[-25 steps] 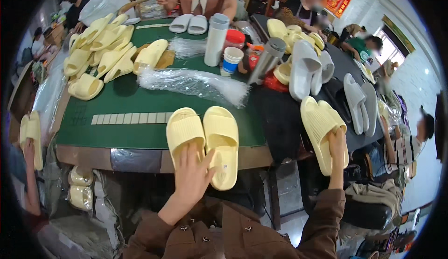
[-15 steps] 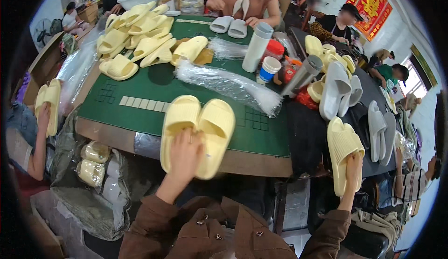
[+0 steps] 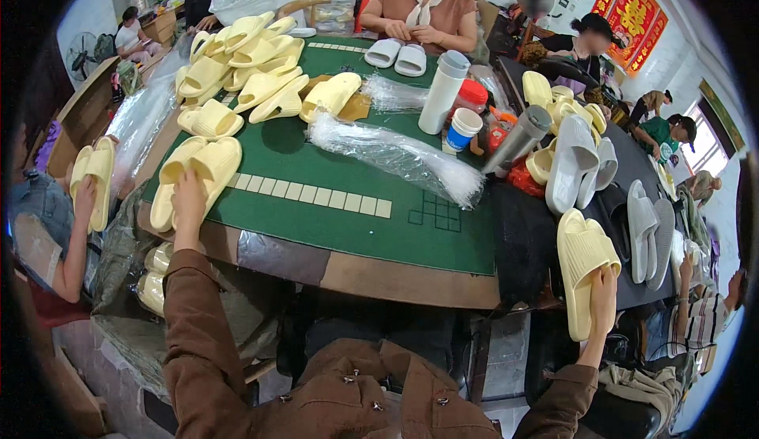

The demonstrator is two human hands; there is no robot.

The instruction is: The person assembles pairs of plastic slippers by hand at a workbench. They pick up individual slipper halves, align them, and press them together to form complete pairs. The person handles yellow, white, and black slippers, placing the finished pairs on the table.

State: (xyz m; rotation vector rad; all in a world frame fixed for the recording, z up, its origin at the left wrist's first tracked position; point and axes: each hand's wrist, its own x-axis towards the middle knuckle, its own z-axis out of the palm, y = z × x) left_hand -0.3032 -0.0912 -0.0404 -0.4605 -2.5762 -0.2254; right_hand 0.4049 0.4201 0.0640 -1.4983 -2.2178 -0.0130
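Observation:
My left hand (image 3: 188,203) is closed on a pair of pale yellow slippers (image 3: 217,162), at the left front edge of the green-topped table (image 3: 316,241). Its fingertips are hidden between the two footbeds. Off to the right, my right hand (image 3: 603,300) grips another pair of yellow slippers (image 3: 581,261), held upright beside the dark table. Just behind the left-hand pair, a single ribbed slipper (image 3: 212,119) lies at the near end of a heap of yellow slippers (image 3: 253,51).
A plastic-wrapped bundle of thin white strands (image 3: 395,154) lies mid-table, near a white bottle (image 3: 444,91) and a cup (image 3: 462,129). Grey slippers (image 3: 571,162) stand at right. A co-worker (image 3: 59,225) holds yellow slippers at left; another person (image 3: 423,12) sits opposite.
My left hand has carried its pair of slippers from the front middle of the table leftward to the left edge, beside the heap. My right hand still holds its pair in about the same place.

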